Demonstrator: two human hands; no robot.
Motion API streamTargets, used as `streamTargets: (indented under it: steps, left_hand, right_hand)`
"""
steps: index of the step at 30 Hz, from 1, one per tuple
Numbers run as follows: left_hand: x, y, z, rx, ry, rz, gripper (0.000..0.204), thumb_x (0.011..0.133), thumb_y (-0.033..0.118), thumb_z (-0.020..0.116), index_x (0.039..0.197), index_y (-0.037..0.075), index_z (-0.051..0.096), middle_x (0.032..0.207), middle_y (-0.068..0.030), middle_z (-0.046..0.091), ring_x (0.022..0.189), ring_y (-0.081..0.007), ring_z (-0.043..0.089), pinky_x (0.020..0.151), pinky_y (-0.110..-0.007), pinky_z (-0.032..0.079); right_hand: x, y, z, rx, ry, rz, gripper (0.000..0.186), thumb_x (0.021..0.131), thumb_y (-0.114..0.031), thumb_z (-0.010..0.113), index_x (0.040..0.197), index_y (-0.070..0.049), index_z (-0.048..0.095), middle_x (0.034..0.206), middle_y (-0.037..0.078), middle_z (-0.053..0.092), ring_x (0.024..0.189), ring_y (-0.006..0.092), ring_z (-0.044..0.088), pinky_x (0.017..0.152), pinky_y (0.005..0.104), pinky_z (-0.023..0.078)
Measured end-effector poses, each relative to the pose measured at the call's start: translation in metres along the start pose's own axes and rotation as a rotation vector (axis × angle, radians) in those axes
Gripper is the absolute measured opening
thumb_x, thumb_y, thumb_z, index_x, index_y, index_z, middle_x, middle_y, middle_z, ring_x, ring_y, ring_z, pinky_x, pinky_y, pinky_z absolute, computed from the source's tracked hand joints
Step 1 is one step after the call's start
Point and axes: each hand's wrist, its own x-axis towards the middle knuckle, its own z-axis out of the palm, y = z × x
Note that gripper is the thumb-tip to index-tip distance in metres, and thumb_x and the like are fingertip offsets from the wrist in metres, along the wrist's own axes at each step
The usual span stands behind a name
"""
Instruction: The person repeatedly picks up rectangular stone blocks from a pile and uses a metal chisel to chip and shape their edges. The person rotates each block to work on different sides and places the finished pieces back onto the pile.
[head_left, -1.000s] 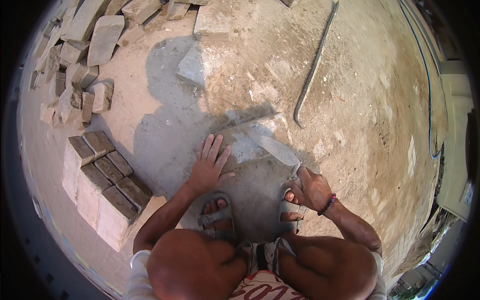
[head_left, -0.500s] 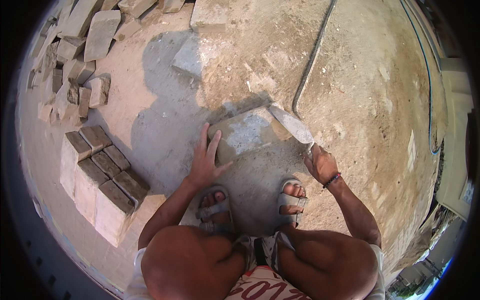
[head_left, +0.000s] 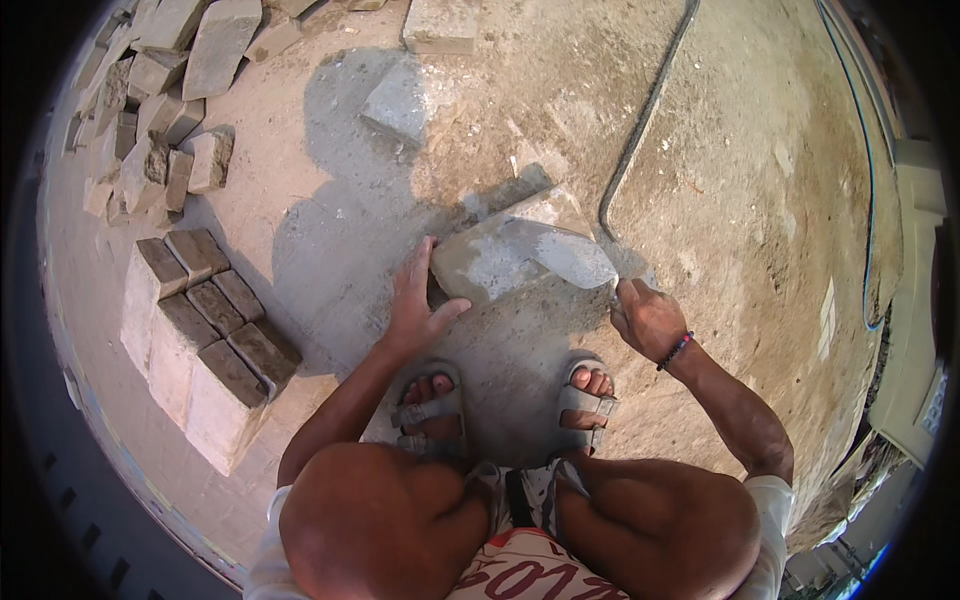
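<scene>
A flat, weathered concrete block (head_left: 475,262) lies on the dusty ground in front of my feet, with pale grey patches on its upper face. My left hand (head_left: 420,305) holds its left end, fingers along the side and thumb by the near corner. My right hand (head_left: 648,322) is closed on the handle of a trowel. The pointed metal blade (head_left: 570,255) lies slanted across the block's right part, its tip toward the upper left.
Broken blocks (head_left: 150,120) are heaped at upper left. Six stacked blocks (head_left: 215,315) stand left of my feet. More blocks (head_left: 440,25) lie ahead. A long bar (head_left: 650,110) rests on the ground to the right, and a blue hose (head_left: 865,200) runs along the right edge.
My left hand has gone from spread on the block's top to round its left end. My right hand has moved up and right with the trowel, whose blade now sits farther right.
</scene>
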Motion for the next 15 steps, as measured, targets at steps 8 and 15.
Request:
streamTargets:
  steps: [8, 15]
  left_hand:
    - [0.001, 0.006, 0.001, 0.024, -0.030, -0.076, 0.107, 0.077, 0.039, 0.079, 0.155, 0.000, 0.018, 0.154, -0.0172, 0.035, 0.138, -0.0378, 0.033, 0.116, -0.048, 0.024]
    - [0.000, 0.007, 0.010, -0.099, 0.025, -0.065, 0.109, 0.075, 0.034, 0.082, 0.156, 0.000, 0.017, 0.156, -0.0166, 0.033, 0.141, -0.0363, 0.031, 0.117, -0.044, 0.024]
  right_hand:
    - [0.034, 0.044, -0.020, 0.023, 0.118, 0.265, 0.027, 0.089, -0.020, 0.063, 0.106, -0.003, 0.051, 0.085, 0.021, 0.063, 0.076, 0.0403, 0.066, 0.065, 0.0483, 0.055]
    - [0.033, 0.061, -0.013, 0.021, 0.037, 0.296, 0.030, 0.088, -0.021, 0.064, 0.105, 0.000, 0.050, 0.084, 0.022, 0.065, 0.074, 0.0433, 0.066, 0.063, 0.0500, 0.055]
